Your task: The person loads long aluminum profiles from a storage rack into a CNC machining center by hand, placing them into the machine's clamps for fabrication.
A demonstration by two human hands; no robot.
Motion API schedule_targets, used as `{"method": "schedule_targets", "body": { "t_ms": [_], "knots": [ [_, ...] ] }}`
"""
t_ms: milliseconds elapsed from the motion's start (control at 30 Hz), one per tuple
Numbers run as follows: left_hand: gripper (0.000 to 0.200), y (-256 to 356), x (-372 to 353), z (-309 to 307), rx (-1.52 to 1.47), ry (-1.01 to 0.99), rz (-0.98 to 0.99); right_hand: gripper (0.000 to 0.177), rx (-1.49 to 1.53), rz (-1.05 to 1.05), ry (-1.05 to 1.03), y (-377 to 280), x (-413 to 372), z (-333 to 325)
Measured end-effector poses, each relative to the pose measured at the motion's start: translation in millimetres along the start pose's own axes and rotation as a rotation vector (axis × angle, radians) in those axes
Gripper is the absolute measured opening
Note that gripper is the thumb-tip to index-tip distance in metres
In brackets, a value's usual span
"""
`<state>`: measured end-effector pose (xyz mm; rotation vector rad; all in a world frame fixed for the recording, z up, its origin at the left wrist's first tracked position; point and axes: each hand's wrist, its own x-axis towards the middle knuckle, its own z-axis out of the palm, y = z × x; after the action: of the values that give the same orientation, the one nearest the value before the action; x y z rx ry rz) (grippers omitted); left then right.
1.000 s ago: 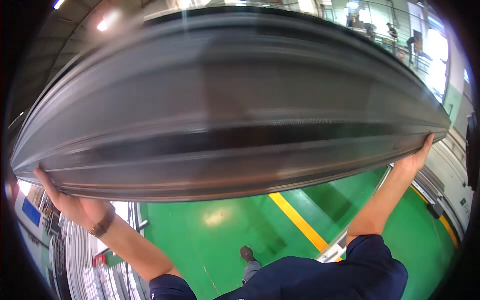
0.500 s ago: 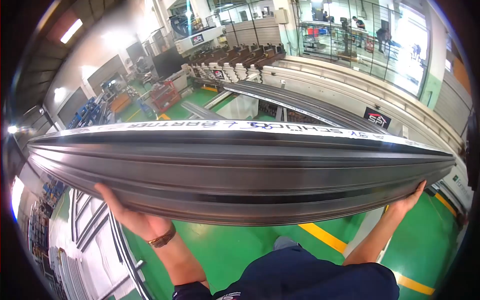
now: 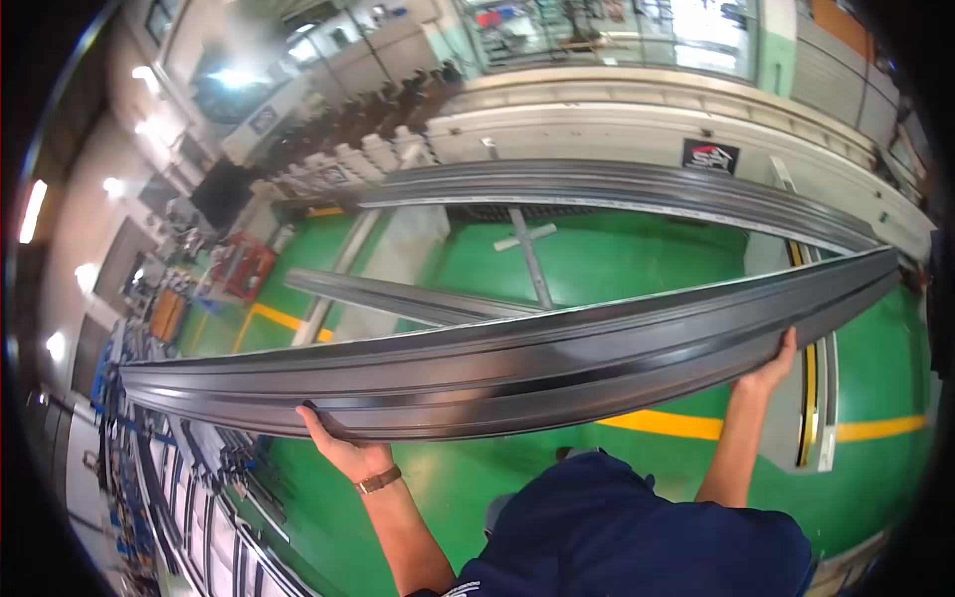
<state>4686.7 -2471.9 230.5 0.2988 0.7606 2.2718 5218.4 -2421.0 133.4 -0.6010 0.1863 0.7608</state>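
A long dark metal bar (image 3: 517, 363) runs across the middle of the frame, from centre left up to the right edge. The left hand (image 3: 343, 450), lower centre-left, cups it from underneath, fingers curled around its lower edge. The right hand (image 3: 771, 368), at centre right, grips the bar's underside near its right end. Beyond it, more bars (image 3: 617, 189) lie over the green floor (image 3: 637, 259).

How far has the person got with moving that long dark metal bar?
Done: the long dark metal profile is lifted clear of the green floor. In hand: the left hand and right hand grip its lower edge, holding it across the body. Left: it rests on nothing yet, so setting it down probably remains; a similar profile lies ahead.
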Motion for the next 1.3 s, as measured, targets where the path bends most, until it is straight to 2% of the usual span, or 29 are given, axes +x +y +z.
{"method": "schedule_targets", "body": {
  "t_ms": [67, 100, 233, 467, 600, 700, 767, 867, 1000, 1067, 1167, 1200, 1300],
  "knots": [
    [0.055, -21, 59, -18, 0.032, 0.059, -0.083, 0.058, 0.014, 0.012, -0.038, 51, -6, 2],
    [0.055, -16, 59, -21, 0.053, 0.080, -0.113, 0.058, 0.035, 0.048, -0.042, 46, -21, -1],
    [0.059, -42, 182, -72, 0.085, 0.229, -0.288, 0.053, -0.055, 0.009, 0.122, 144, -48, -2],
    [0.055, -61, 368, -153, 0.092, 0.240, -0.529, 0.048, -0.007, -0.065, 0.146, 280, -118, 14],
    [0.056, -73, 444, -162, 0.167, 0.220, -0.602, 0.051, -0.078, -0.169, 0.392, 336, -146, 34],
    [0.058, -100, 497, -151, 0.154, 0.215, -0.653, 0.048, -0.018, -0.182, 0.237, 374, -144, 47],
    [0.064, -126, 545, -162, 0.121, 0.151, -0.687, 0.048, -0.026, -0.202, 0.322, 401, -134, 62],
    [0.068, -164, 590, -155, 0.179, 0.187, -0.726, 0.047, -0.010, -0.219, 0.391, 442, -116, 82],
    [0.068, -233, 661, -120, 0.227, 0.193, -0.750, 0.044, -0.046, -0.248, 0.442, 504, -54, 121],
    [0.068, -268, 698, -121, 0.371, 0.239, -0.727, 0.040, -0.028, -0.228, 0.433, 529, -18, 110],
    [0.070, -322, 739, -112, 0.270, 0.078, -0.734, 0.038, 0.013, -0.141, 0.410, 570, 22, 129],
    [0.068, -336, 747, -104, 0.325, 0.139, -0.721, 0.037, -0.010, -0.119, 0.523, 582, 32, 141],
    [0.064, -378, 773, -92, 0.403, 0.318, -0.808, 0.037, -0.058, -0.066, 0.520, 620, 74, 137]
  ]
}}
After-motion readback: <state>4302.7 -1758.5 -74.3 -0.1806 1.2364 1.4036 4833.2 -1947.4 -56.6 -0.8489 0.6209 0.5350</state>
